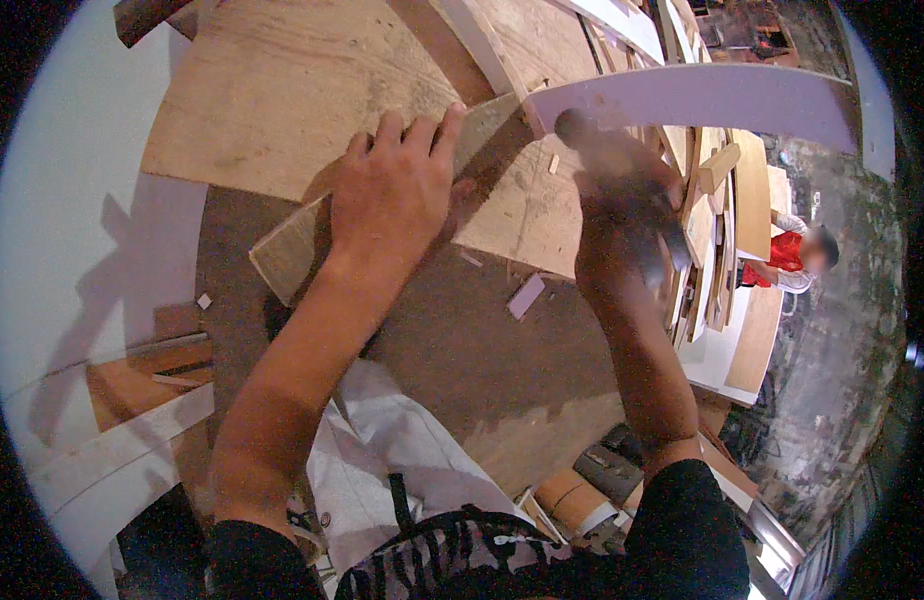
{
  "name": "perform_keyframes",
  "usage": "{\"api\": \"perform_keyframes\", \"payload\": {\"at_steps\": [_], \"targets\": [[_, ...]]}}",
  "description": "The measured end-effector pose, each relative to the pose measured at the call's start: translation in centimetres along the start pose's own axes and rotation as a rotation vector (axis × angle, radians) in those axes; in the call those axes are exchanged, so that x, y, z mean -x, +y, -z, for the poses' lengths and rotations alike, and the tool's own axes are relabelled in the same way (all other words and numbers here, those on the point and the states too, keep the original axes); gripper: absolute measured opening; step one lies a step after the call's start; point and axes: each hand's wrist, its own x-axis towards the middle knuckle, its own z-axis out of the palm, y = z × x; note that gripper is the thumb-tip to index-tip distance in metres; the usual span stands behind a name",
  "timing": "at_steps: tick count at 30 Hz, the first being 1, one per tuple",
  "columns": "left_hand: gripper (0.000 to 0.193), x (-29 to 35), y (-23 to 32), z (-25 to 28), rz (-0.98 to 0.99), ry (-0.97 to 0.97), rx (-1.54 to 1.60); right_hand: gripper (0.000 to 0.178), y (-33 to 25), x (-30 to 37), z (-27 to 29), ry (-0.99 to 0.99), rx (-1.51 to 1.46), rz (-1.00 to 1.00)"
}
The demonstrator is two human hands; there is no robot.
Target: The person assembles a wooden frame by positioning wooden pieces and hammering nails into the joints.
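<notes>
My left hand [390,195] lies over a short wooden board [287,250], its fingers curled across the far edge and the thumb side toward the right. This board slants up to the right, over a plywood sheet [252,110]. At its upper end it meets a long pale strip of wood [487,50] and a curved lilac-faced strip [682,100]. My right hand [627,195] is smeared by motion, just right of that joint. It appears closed around a dark hammer-like tool with a rounded end [574,125]; the handle is hard to make out.
Stacked boards and offcuts [707,230] stand along the right. Beyond them a person in red [787,250] is near a pale panel [747,340]. A small lilac offcut [526,297] lies on the brown surface [462,360]. A white panel [72,230] rises at the left.
</notes>
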Motion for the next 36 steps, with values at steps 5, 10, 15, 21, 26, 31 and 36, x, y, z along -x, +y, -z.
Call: {"api": "perform_keyframes", "payload": {"at_steps": [5,10,15,21,26,31,36], "targets": [[0.06,-0.1,0.4,0.3,0.002,-0.023,-0.014,0.032,-0.1,-0.8,-1.5,-0.206,-0.23,-0.184],[0.06,0.0,-0.1,0.7,0.017,0.005,0.062,0.031,1.8,-1.6,-1.6,-0.007,0.167,0.335],[0.062,0.1,-0.1,0.8,0.007,0.002,0.047,0.033,3.0,-0.2,-2.6,0.004,0.041,0.126],[0.061,0.4,0.0,1.2,0.023,-0.032,0.048,0.037,1.9,-1.4,-2.8,-0.03,0.025,0.081],[0.061,0.2,-0.1,0.7,0.003,0.009,0.041,0.038,1.9,-0.6,-3.3,-0.189,-0.033,-0.048],[0.059,0.0,0.5,0.6,0.031,-0.051,0.039,0.034,2.2,-0.9,-2.9,0.085,-0.047,0.177],[0.06,0.2,0.1,0.1,0.019,0.006,0.023,0.034,4.3,-0.6,-5.0,-0.092,-0.133,0.156]]}}
